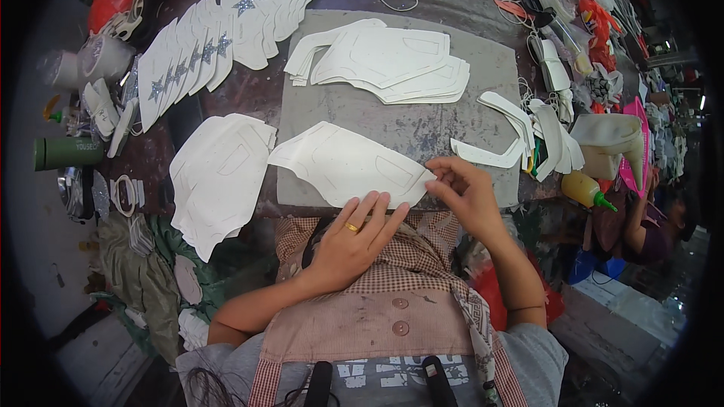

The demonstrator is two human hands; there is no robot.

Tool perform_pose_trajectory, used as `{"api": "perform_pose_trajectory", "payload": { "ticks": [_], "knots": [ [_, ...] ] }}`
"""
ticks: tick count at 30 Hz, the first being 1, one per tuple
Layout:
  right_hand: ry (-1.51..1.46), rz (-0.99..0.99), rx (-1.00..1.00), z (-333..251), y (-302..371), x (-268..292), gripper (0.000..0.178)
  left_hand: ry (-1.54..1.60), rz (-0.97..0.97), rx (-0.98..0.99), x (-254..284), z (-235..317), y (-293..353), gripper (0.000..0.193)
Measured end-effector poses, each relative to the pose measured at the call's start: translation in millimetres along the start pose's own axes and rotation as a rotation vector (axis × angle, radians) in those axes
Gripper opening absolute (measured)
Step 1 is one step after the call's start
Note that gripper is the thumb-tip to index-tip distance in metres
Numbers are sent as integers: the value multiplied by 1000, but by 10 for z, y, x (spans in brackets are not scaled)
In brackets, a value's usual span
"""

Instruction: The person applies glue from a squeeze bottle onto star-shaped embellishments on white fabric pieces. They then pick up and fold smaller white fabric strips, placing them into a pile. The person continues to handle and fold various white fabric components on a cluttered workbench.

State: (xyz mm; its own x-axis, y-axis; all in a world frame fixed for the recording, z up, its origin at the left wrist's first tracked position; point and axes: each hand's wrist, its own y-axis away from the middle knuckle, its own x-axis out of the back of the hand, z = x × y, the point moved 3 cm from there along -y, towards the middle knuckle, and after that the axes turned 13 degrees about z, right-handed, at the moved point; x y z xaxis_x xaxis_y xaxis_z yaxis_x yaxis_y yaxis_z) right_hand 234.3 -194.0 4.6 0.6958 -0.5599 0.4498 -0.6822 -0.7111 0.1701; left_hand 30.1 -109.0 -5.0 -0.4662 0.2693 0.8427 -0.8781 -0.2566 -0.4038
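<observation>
A white cut piece (339, 154), like a flat shoe-upper part with a faint outlined pocket shape, lies on the near part of a grey board (494, 68). My left hand (351, 249) rests with straight fingers on its near edge, a gold ring on one finger. At the piece's right corner, the thumb and curled fingers of my right hand (467, 192) pinch the edge. A pile of similar white pieces (219, 173) sits to the left, beside the board. Farther back on the board is another stack (385, 53). Curved white strips (509, 124) lie near my right hand.
Fanned white pieces with glittery stars (188, 60) spread across the far left. A green bottle (68, 154) stands at the left edge. Toward the right are a yellow squeeze bottle (581, 188) and a cloudy plastic jug (607, 139). Another person (648, 237) is beyond them.
</observation>
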Motion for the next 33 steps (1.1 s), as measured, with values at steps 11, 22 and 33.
{"api": "perform_pose_trajectory", "payload": {
  "ticks": [11, 22, 33],
  "knots": [
    [-58, 26, -63, 71, -34, -23, 17, -226, 10, -88, -67, 74, -18, 51],
    [244, 76, 594, -278, 136, -67, 14, -49, 140, -36, 107, -583, -811, 36],
    [505, 376, 635, 318, -37, 577, 35, -3, 455, 406, 1310, -641, -75, 33]
  ]
}}
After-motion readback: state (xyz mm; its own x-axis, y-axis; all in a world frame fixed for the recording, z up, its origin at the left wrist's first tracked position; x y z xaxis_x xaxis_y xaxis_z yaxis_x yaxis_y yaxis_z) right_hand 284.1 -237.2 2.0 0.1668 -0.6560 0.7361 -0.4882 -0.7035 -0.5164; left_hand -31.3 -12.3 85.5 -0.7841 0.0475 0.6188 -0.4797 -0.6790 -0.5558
